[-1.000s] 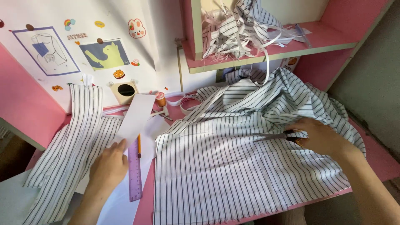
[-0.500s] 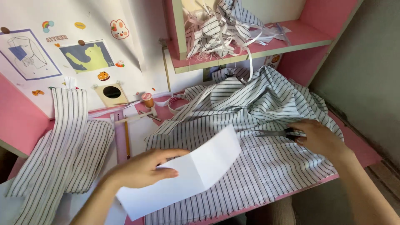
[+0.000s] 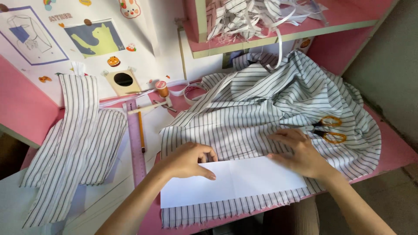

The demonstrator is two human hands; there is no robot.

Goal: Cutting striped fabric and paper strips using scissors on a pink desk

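A white sheet of paper [image 3: 235, 182] with a centre fold lies flat on striped fabric [image 3: 261, 109] near the table's front edge. My left hand [image 3: 187, 160] rests on the paper's upper left part, its fingers curled and pressing down. My right hand [image 3: 298, 152] lies flat across the paper's upper right edge and the fabric. Orange-handled scissors [image 3: 326, 128] lie on the fabric just right of my right hand, untouched.
A purple ruler [image 3: 136, 143] and a pencil [image 3: 140, 130] lie left of the fabric. Cut striped pieces [image 3: 74, 143] hang at the table's left. A thread spool [image 3: 162, 88] and tape [image 3: 191, 92] sit behind. A pink shelf [image 3: 278, 32] holds fabric scraps.
My left hand carried the paper from the table's left over the fabric and laid it flat. My right hand let go of the scissors and moved onto the paper's edge.
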